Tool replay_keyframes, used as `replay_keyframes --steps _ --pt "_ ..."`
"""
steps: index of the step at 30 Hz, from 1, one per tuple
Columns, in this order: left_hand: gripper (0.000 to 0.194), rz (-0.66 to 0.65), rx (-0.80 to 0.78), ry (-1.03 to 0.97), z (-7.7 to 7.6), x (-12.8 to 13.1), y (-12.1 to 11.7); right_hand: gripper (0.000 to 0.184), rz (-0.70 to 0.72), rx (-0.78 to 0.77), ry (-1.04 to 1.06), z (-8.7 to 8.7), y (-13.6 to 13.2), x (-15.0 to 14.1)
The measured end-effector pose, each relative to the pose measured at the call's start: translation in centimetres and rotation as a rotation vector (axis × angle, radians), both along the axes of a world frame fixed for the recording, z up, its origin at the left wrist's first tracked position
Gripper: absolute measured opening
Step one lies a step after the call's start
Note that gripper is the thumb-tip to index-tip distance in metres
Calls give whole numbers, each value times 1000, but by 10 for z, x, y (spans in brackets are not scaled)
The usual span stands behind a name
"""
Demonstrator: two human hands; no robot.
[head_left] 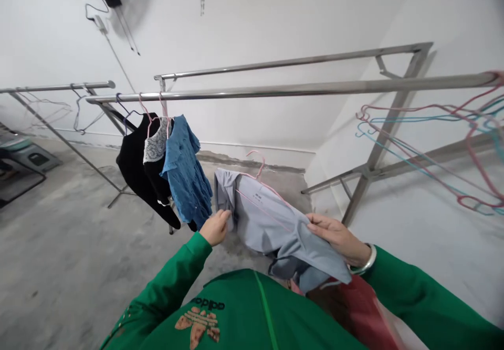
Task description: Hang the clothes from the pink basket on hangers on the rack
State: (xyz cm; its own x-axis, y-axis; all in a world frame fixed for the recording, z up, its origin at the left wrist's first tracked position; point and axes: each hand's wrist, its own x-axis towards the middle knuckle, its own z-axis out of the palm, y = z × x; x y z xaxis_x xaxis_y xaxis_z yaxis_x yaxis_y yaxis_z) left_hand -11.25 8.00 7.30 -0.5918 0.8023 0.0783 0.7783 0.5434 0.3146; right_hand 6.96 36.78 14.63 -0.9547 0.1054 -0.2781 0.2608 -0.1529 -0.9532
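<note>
Left hand: We see our left hand raised at the upper edge of the pale grey garment, with the fingers curled close together. The fingers turn away from the camera, so we cannot be sure if they pinch the cloth or only touch it.

Right hand: Our right hand lies over the lower fold of the garment, with the fingers together and the thumb side gripping the cloth in a loose pinch. A metal bangle sits on this wrist.

Garment: It is in front of our chest, between the two hands and below the rail. Because the hands hold it from two sides, it seems to stay open and does not fall to the floor.

Hanger: A pink wire hanger lies on the front of the garment, and its hook points up, in the direction of the rail.

Rail: A steel clothes rail crosses the view, and a second rail stands behind it.

Hung clothes: A black top, a black top with lace collar and a blue blouse hang side by side from hangers, so their weight keeps them straight.

Other things: A bunch of pink and teal wire hangers hangs at the right end of the rail, above the concrete floor.
</note>
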Motion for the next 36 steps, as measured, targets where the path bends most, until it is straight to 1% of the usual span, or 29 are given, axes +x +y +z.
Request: replay_keyframes --steps 2,4,7,10,13,16,19,22,26,30,33,35,36 --pt "41 20 39 -55 -9 5 -11 43 20 -76 36 13 -12 -17" --pt "38 37 66 -99 -17 10 -20 43 18 -89 110 24 -24 -39" --pt "36 71 80 -138 -26 19 -29 43 -10 -59 257 35 -46 -78" --pt "34 80 101 -157 -34 25 -37 41 -51 -5 424 43 -70 -120" --pt "33 94 119 -157 -38 28 -47 38 -89 47 555 49 -92 -161" --pt "32 130 117 -161 -40 29 -59 33 -133 121 641 53 -112 -201" --pt "32 171 110 -160 -41 27 -73 30 -191 205 701 53 -131 -236" --pt "32 196 105 -156 -44 26 -85 26 -243 294 730 49 -147 -264" --pt "31 211 79 -166 -48 24 -99 19 -271 363 684 43 -163 -287" --pt "32 213 66 -190 -50 22 -108 16 -286 421 630 36 -175 -296" --pt "32 205 48 -211 -52 21 -110 22 -296 415 655 28 -182 -293" --pt "32 187 33 -229 -55 19 -108 28 -335 410 698 17 -182 -283" --pt "32 173 25 -239 -56 18 -106 31 -373 420 717 9 -180 -275"
